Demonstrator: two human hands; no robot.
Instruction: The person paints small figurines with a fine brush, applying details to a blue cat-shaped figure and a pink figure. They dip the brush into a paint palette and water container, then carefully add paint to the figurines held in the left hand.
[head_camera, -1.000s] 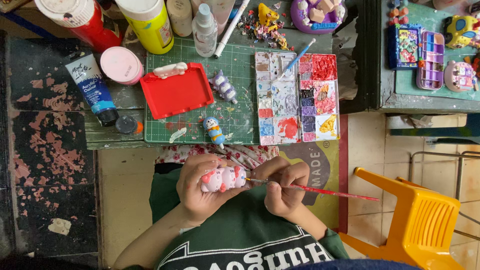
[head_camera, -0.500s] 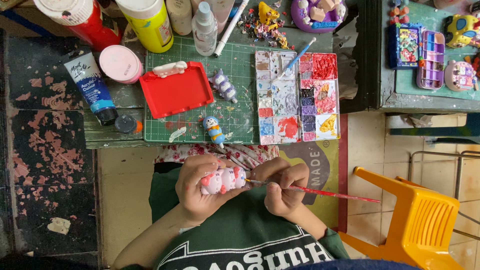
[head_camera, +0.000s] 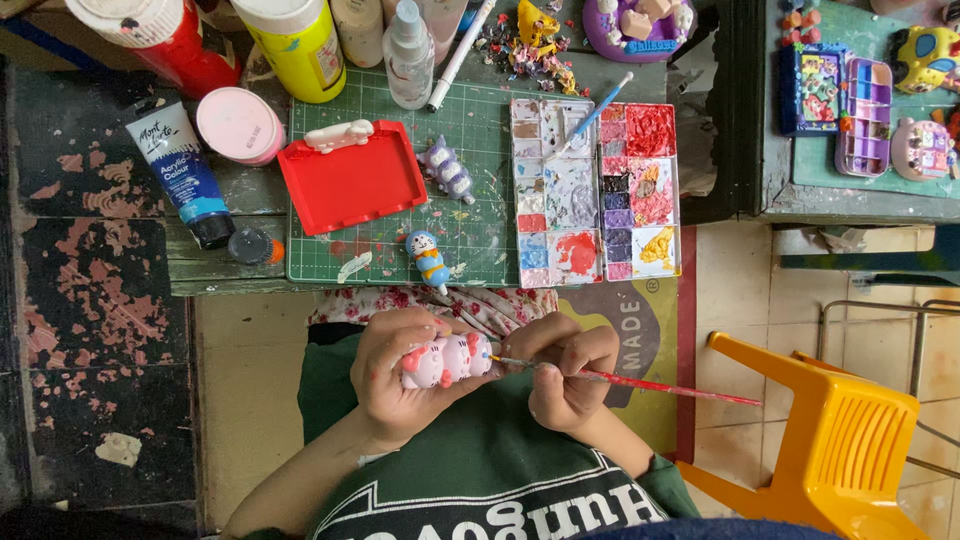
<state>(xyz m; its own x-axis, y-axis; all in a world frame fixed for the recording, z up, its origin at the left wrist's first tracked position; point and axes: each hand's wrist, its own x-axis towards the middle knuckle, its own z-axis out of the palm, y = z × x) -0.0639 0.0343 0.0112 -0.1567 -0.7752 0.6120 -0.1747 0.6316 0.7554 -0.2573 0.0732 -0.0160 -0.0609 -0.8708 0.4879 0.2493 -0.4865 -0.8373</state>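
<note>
Figurine (head_camera: 446, 360), small and pink-and-white with red touches, lay on its side above the person's green shirt (head_camera: 480, 470), just below the edge of the green cutting mat (head_camera: 480, 200). It looked like a row of little cat-like heads, though the fingers hid much of it. The left hand (head_camera: 395, 385) was wrapped around the figurine from beneath, fingers curled closed over its top and left end. The right hand (head_camera: 565, 370), beside the figurine, was pinched shut on a thin red-handled brush (head_camera: 640, 384), whose tip met the figurine's right end while the handle ran out toward the yellow plastic chair (head_camera: 830, 440).

On the mat stood a red tray (head_camera: 352, 180), a small blue-and-white figure (head_camera: 428, 258) near its lower edge, and a purple-striped figure (head_camera: 447, 170) beside the tray. A paint palette (head_camera: 595, 190) with many smeared wells overlapped the mat's right edge, a blue brush (head_camera: 595, 115) resting across it. Left of the mat lay a blue paint tube (head_camera: 180, 170) and a pink lid (head_camera: 238, 125).
</note>
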